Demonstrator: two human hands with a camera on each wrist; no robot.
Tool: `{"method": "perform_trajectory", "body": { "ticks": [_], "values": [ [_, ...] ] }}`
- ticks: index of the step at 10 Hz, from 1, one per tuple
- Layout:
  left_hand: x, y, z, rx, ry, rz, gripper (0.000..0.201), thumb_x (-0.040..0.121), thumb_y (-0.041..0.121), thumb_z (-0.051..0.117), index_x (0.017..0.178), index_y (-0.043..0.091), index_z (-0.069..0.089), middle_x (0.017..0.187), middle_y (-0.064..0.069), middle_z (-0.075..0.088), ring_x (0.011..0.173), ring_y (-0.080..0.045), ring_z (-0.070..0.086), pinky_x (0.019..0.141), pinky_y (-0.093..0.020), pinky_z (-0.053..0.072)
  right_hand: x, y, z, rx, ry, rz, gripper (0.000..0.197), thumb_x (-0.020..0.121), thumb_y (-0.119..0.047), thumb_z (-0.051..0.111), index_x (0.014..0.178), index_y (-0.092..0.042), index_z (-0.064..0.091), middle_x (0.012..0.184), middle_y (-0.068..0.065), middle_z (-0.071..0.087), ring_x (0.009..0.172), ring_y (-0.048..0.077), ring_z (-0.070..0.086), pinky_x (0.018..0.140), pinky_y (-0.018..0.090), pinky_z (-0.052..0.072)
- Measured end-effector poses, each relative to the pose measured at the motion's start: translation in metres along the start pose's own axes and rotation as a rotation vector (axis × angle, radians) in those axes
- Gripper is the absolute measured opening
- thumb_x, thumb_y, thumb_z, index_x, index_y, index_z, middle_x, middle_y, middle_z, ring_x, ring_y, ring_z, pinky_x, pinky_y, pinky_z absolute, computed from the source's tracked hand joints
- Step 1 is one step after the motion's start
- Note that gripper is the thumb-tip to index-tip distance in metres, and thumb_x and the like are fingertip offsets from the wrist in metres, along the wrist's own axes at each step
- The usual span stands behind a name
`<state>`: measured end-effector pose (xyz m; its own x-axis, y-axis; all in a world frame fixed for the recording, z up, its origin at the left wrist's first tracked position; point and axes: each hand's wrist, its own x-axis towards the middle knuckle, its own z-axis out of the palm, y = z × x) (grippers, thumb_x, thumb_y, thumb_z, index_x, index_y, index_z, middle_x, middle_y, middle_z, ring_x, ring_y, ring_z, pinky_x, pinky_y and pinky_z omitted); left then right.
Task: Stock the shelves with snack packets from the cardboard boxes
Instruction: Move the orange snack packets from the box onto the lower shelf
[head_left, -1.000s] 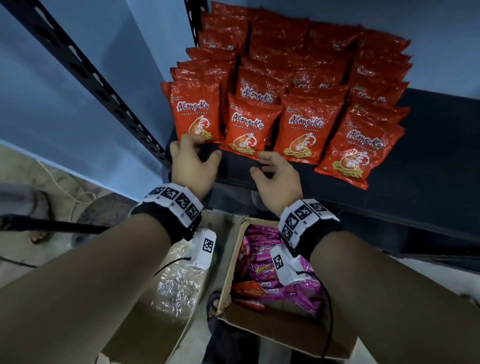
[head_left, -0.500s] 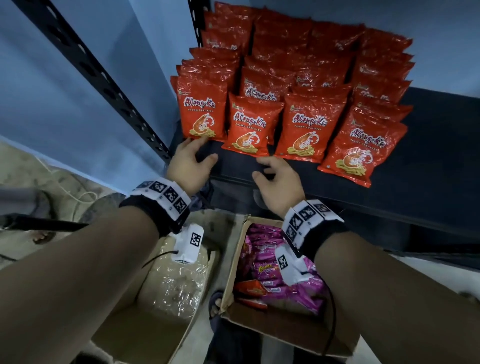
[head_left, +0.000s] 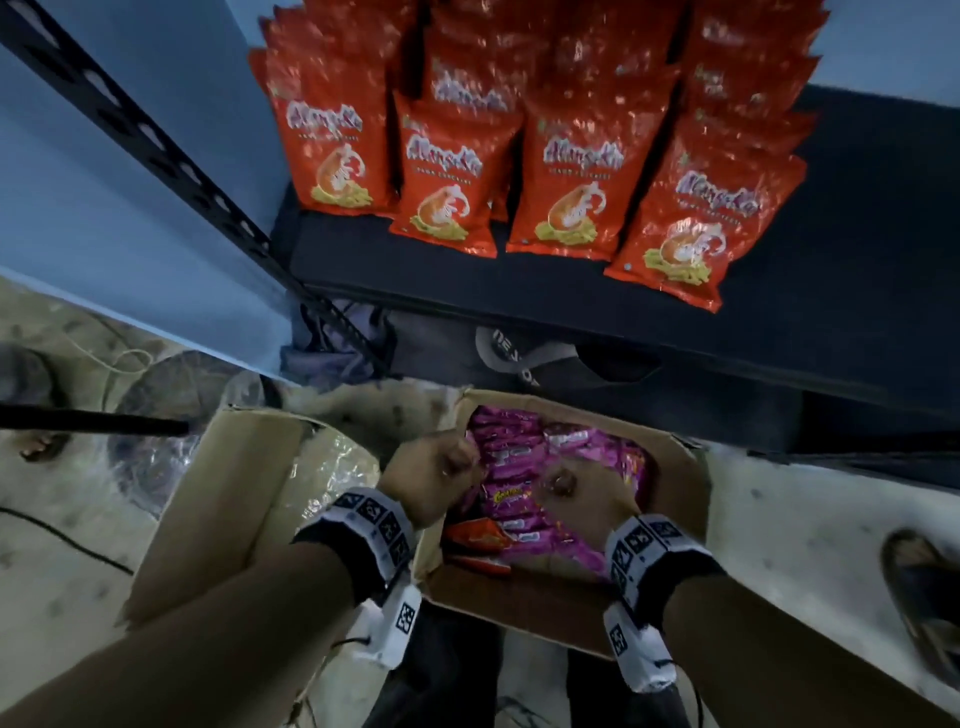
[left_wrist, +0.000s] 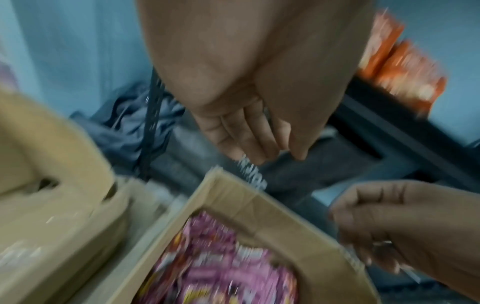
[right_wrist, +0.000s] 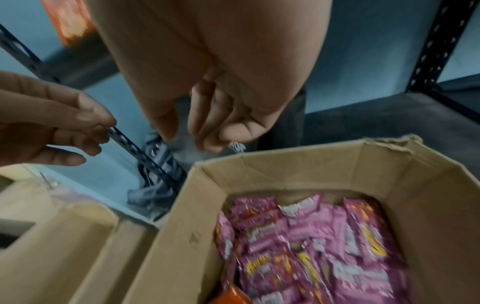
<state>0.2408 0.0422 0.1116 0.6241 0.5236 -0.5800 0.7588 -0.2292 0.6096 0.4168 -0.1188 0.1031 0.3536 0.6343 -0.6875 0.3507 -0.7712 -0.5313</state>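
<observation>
Rows of red prawn-cracker packets (head_left: 447, 171) stand on the dark shelf (head_left: 857, 234). Below it, an open cardboard box (head_left: 680, 467) on the floor holds several pink snack packets (head_left: 519, 457) and a few orange ones (head_left: 478, 535). My left hand (head_left: 436, 478) hovers over the box's left rim, fingers loosely curled and empty; the left wrist view shows that hand (left_wrist: 259, 148) holding nothing. My right hand (head_left: 582, 488) hangs over the pink packets, also empty, and in the right wrist view its fingers (right_wrist: 207, 133) are relaxed above the box (right_wrist: 311, 170).
A second cardboard box (head_left: 234, 467) with crumpled clear plastic (head_left: 332, 467) sits left of the first. The perforated black shelf upright (head_left: 156, 156) runs diagonally at left. A dark bag (head_left: 519, 358) lies under the shelf. A black bar (head_left: 88, 423) and a shoe (head_left: 924, 597) flank the boxes.
Both hands have left the shelf edge and dropped down to the box of pink packets. My view has tilted downward, so the box now sits mid-frame.
</observation>
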Motion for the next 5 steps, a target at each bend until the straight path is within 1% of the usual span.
{"method": "perform_trajectory", "body": {
  "ticks": [1, 2, 3, 4, 5],
  "values": [
    [0.014, -0.014, 0.043, 0.096, -0.101, -0.033, 0.019, 0.092, 0.036, 0.072, 0.107, 0.024, 0.071, 0.099, 0.017, 0.063, 0.1, -0.008, 0.061, 0.081, -0.013, 0.042, 0.028, 0.054, 0.046, -0.104, -0.164, 0.094, 0.032, 0.086, -0.038, 0.077, 0.111, -0.019, 0.072, 0.11, 0.001, 0.072, 0.105, 0.02, 0.066, 0.091, 0.029, 0.051],
    [0.037, -0.045, 0.094, 0.043, -0.181, -0.113, 0.022, 0.097, 0.012, 0.065, 0.118, 0.005, 0.069, 0.111, -0.008, 0.067, 0.107, -0.024, 0.064, 0.082, -0.021, 0.051, 0.052, 0.103, 0.09, -0.141, -0.265, 0.136, 0.039, 0.087, -0.044, 0.073, 0.117, -0.02, 0.07, 0.119, 0.003, 0.069, 0.114, 0.023, 0.064, 0.095, 0.031, 0.049],
    [0.053, -0.068, 0.13, 0.028, -0.203, -0.205, 0.015, 0.092, 0.027, 0.073, 0.105, 0.021, 0.068, 0.097, 0.007, 0.064, 0.096, -0.019, 0.063, 0.08, -0.024, 0.049, 0.07, 0.129, 0.116, -0.195, -0.353, 0.123, 0.039, 0.088, -0.04, 0.074, 0.119, -0.017, 0.07, 0.116, 0.003, 0.069, 0.114, 0.025, 0.064, 0.09, 0.029, 0.049],
    [0.08, -0.095, 0.163, -0.048, -0.199, -0.341, 0.025, 0.084, 0.025, 0.081, 0.108, 0.02, 0.074, 0.084, 0.017, 0.061, 0.095, -0.018, 0.068, 0.061, -0.007, 0.042, 0.099, 0.15, 0.145, -0.203, -0.48, 0.088, 0.032, 0.084, -0.027, 0.082, 0.112, -0.016, 0.073, 0.112, 0.0, 0.071, 0.109, 0.022, 0.067, 0.093, 0.033, 0.056],
    [0.101, -0.114, 0.182, -0.128, -0.239, -0.424, 0.028, 0.069, 0.024, 0.089, 0.094, 0.028, 0.079, 0.093, -0.001, 0.07, 0.095, -0.026, 0.069, 0.087, -0.034, 0.057, 0.119, 0.16, 0.162, -0.272, -0.519, 0.026, 0.036, 0.084, -0.034, 0.082, 0.116, -0.021, 0.073, 0.121, -0.001, 0.069, 0.113, 0.02, 0.064, 0.099, 0.035, 0.053]
  ]
}}
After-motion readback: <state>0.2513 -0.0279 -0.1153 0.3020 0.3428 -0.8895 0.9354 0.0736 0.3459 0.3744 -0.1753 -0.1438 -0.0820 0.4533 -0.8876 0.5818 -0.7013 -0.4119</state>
